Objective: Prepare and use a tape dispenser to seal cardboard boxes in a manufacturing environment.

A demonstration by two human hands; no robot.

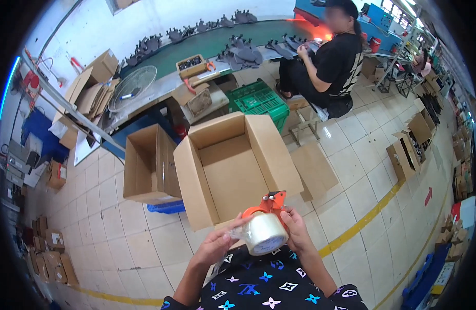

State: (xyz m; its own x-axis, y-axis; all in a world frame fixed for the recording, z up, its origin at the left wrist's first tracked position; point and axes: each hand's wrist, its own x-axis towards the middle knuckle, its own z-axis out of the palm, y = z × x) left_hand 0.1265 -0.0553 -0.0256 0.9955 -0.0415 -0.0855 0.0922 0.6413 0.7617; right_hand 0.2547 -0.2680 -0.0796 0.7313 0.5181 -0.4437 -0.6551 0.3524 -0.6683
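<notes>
Close in front of my body, a red tape dispenser [275, 204] carries a large roll of clear packing tape [267, 233]. My right hand [297, 230] is closed round the dispenser's right side. On the roll's left, my left hand [217, 243] pinches a loose stretch of the clear tape, its fingers pressed together. Just beyond both hands stands an open cardboard box [233, 170] with its flaps folded outward and nothing inside it. The dispenser overlaps the near right corner of this box from my view.
A second open carton [150, 165] stands left of the box, partly over a blue crate [165, 207]. Behind are a green crate [258, 101] and a long green worktable [186, 57] with dark parts. A seated co-worker [331, 62] works there. Flat cardboard [315, 170] lies right.
</notes>
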